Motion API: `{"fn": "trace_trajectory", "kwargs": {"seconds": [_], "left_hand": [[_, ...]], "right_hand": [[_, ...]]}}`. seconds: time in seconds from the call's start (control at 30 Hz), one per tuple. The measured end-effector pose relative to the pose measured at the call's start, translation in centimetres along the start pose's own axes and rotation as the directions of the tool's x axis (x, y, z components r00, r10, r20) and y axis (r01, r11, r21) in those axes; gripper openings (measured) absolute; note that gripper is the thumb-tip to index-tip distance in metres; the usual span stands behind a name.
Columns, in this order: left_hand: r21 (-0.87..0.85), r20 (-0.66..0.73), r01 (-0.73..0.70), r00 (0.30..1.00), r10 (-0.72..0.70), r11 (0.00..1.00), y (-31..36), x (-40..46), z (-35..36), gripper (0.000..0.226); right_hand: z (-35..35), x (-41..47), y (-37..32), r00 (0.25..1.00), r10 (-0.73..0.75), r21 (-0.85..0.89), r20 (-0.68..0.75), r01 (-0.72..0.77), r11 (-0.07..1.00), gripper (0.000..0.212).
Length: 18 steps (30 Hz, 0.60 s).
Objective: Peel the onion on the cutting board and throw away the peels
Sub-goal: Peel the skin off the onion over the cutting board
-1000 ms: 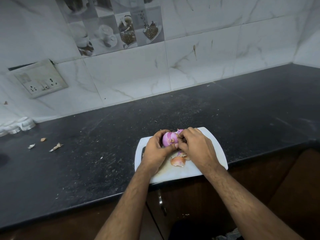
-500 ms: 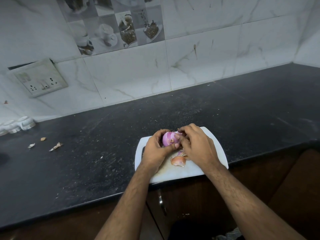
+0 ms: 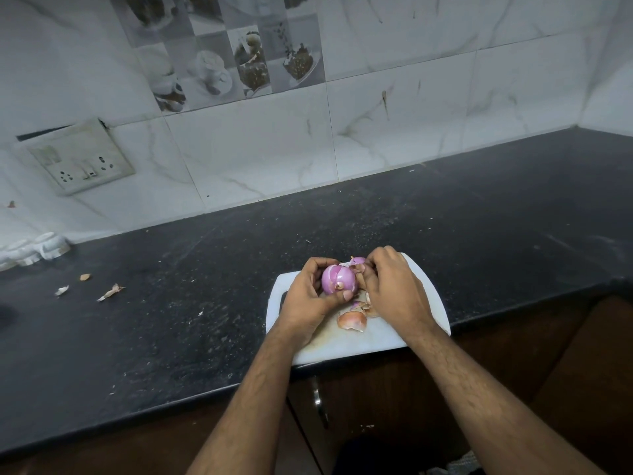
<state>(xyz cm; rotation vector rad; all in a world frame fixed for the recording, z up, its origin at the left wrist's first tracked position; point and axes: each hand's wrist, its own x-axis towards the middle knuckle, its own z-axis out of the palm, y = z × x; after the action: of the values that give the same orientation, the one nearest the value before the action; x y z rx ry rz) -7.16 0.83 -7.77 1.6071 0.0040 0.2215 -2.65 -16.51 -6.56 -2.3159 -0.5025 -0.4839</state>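
Onion point(image 3: 339, 279) gripped in left hand point(image 3: 310, 298), fingers curled over far side, thumb under near side, held just above board point(image 3: 387, 337). Mostly bare purple skin showing, pale streaks across top, small brown root spot facing camera. Right hand point(image 3: 394, 286) pressed against onion's right side, fingers curled, pinching a flap of peel point(image 3: 358, 261) sticking up between both hands; exact finger contact hidden by knuckles. Loose peels point(image 3: 352, 319) lying on board directly below hands, biggest one orange-brown and cupped, smaller bits tucked under right palm edge. White board under both wrists, near edge hanging slightly past counter point(image 3: 171, 320) lip, cut-out handle slot just left of left hand. Both forearms bare, coming in from bottom of view. Dark speckled counter running well left and right of hands. Three dry scraps point(image 3: 110, 291) far left of left hand, apart from board. White ribbed item point(image 3: 37, 250) further left by wall, partly cut off, cannot tell what. Switch socket point(image 3: 80, 158) on tiled wall, up and left of hands. Picture tiles point(image 3: 233, 60) of cups above hands on wall. Brown cabinet point(image 3: 376, 399) below counter between forearms, metal handle point(image 3: 318, 402) near left forearm.
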Motion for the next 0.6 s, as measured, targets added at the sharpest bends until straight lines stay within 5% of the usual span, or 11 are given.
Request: {"fn": "trace_trajectory", "kwargs": {"seconds": [0.17,0.3,0.6], "left_hand": [[0.010,0.019,0.000,1.000,0.000,1.000,0.20,-0.15,0.01,0.060],[-0.016,0.011,0.013,1.000,-0.013,1.000,0.38,-0.11,0.15,0.062],[-0.060,-0.009,0.028,1.000,-0.028,0.998,0.22,0.10,0.09,0.057]], "right_hand": [[0.24,0.34,0.80,0.996,0.088,0.104,-0.025,-0.085,0.991,0.003],[0.29,0.27,0.68,1.000,0.008,0.125,-0.020,-0.005,0.992,0.027],[0.11,-0.32,0.01,0.982,-0.181,0.128,0.047,0.174,0.976,0.019]]}}
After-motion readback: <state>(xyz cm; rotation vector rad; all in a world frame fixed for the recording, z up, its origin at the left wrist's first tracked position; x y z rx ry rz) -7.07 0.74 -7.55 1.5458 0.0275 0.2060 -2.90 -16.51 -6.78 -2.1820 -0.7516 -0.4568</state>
